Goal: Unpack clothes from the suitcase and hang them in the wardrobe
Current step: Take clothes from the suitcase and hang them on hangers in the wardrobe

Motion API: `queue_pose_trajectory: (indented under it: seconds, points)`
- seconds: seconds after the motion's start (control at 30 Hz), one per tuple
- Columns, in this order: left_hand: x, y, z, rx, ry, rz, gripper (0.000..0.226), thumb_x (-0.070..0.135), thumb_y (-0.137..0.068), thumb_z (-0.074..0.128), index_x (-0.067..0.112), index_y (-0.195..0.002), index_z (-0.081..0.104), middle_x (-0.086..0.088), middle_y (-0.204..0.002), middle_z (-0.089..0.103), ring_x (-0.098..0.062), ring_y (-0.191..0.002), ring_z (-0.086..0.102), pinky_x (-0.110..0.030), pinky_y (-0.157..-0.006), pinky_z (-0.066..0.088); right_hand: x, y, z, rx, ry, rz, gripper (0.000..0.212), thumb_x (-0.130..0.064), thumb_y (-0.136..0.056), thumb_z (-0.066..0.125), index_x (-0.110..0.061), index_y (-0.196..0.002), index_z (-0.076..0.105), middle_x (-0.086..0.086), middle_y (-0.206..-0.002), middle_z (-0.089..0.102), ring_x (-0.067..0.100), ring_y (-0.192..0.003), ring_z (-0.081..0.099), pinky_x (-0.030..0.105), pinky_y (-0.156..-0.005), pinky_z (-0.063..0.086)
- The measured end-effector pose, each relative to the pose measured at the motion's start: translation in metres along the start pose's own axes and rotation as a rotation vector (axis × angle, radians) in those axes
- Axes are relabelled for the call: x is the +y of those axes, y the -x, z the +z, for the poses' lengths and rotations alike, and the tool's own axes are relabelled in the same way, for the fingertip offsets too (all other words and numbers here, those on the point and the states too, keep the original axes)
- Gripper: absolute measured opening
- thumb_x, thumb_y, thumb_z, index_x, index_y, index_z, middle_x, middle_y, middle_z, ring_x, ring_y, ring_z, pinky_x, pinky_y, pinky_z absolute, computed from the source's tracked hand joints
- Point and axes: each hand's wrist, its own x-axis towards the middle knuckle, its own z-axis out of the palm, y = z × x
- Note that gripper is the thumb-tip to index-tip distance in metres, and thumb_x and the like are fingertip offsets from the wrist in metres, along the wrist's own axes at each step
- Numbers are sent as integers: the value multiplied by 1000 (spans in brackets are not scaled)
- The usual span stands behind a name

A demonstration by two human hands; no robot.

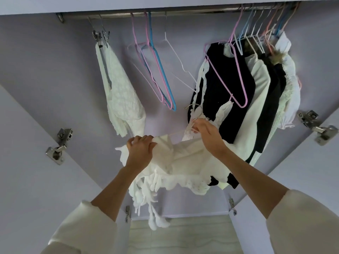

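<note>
Hands work a white frilled garment [183, 162] at frame centre: left hand [141, 149] clutches its bunched fabric, right hand [205, 131] pinches a metal-hooked hanger [194, 111] with the strap. Beyond, empty hangers [159, 74] and hung clothes [256, 92] line the wardrobe rail [183, 12] at top.

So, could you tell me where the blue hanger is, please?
On the rail, centre-left in the head view, the blue hanger hangs empty among pink hangers.

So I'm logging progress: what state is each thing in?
white garment: off the rail, gripped by both hands
metal hanger: unhooked
left hand: grips garment
right hand: pinches hanger
blue hanger: on rail, empty
black garment: hung
</note>
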Motion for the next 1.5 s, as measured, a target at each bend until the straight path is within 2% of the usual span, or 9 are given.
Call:
queue_pose_trajectory:
  seconds: [0.13, 0.23, 0.33, 0.53, 0.63, 0.8, 1.0, 1.2, 1.5]
  points:
    - [-15, 0, 3, -7, 38, -104, 19, 12, -94, 50, 3, -104, 64, -8, -93, 67, -32, -104, 52, -44, -105, 19, 39, 7, -37, 28, 387, 145, 39, -4, -93, 37, -12, -128, 51, 4, -128, 54, 21, -121, 49, 35, -105, 38]
    - [-22, -1, 1, 28, 69, -212, 21, 12, -96, 45, 3, -107, 62, -8, -97, 65, -30, -113, 47, -49, -113, 3, 62, 15, -53, -235, 672, 361, 48, -6, -92, 38, -16, -139, 37, 6, -133, 50, 27, -119, 48, 39, -99, 40]
    - [-22, -4, 4, 57, 49, -249, 23, 11, -97, 41, 2, -105, 60, -11, -96, 65, -31, -116, 46, -51, -113, -4, 74, 24, -57, -260, 737, 360, 37, -14, -99, 36, -6, -135, 39, 16, -127, 53, 32, -114, 51, 38, -93, 42]
    - [-21, -18, 17, -132, 10, -347, 27, 19, -98, 38, 2, -108, 56, -17, -107, 60, -38, -110, 50, -52, -106, 26, 63, 35, -69, -257, 843, 220, 34, -19, -98, 36, -17, -132, 40, 8, -88, 63, 25, -75, 58, 35, -65, 47]
    - [-18, -19, 31, -302, 194, -374, 36, 27, -93, 47, 20, -128, 49, -16, -124, 54, -38, -113, 51, -48, -98, 40, 58, 47, -79, -305, 856, 220, 32, -17, -99, 35, -13, -129, 44, 15, -100, 65, 32, -87, 61, 41, -76, 51]
    - [22, -11, 48, -422, 382, -330, 58, 34, -91, 54, 26, -143, 30, -16, -140, 39, -32, -128, 40, -43, -103, 37, 56, 63, -78, -370, 1111, 286, 33, -20, -99, 30, -19, -123, 53, 6, -113, 64, 26, -102, 59, 33, -82, 44]
    - [56, -20, 44, -390, 389, -172, 54, 31, -92, 52, 20, -141, 33, -15, -140, 39, -30, -129, 41, -46, -105, 37, 60, 72, -85, -149, 1146, 465, 33, -21, -97, 31, -15, -110, 61, 5, -110, 65, 27, -98, 60, 33, -78, 42]
    - [75, -44, 22, -255, 381, 3, 50, 28, -93, 53, 16, -139, 37, -15, -137, 43, -32, -126, 41, -45, -104, 37, 17, 46, -88, 130, 1033, 395, 32, -22, -97, 33, -11, -111, 60, 10, -108, 64, 31, -97, 59, 30, -72, 38]
    - [101, -94, -49, 213, 265, 312, 45, 19, -84, 57, 7, -127, 52, -19, -119, 53, -39, -105, 52, -53, -85, 49, -62, -7, -101, 382, 1080, 191, 28, -18, -96, 33, -7, -104, 57, 17, -99, 64, 39, -90, 59, 32, -65, 36]
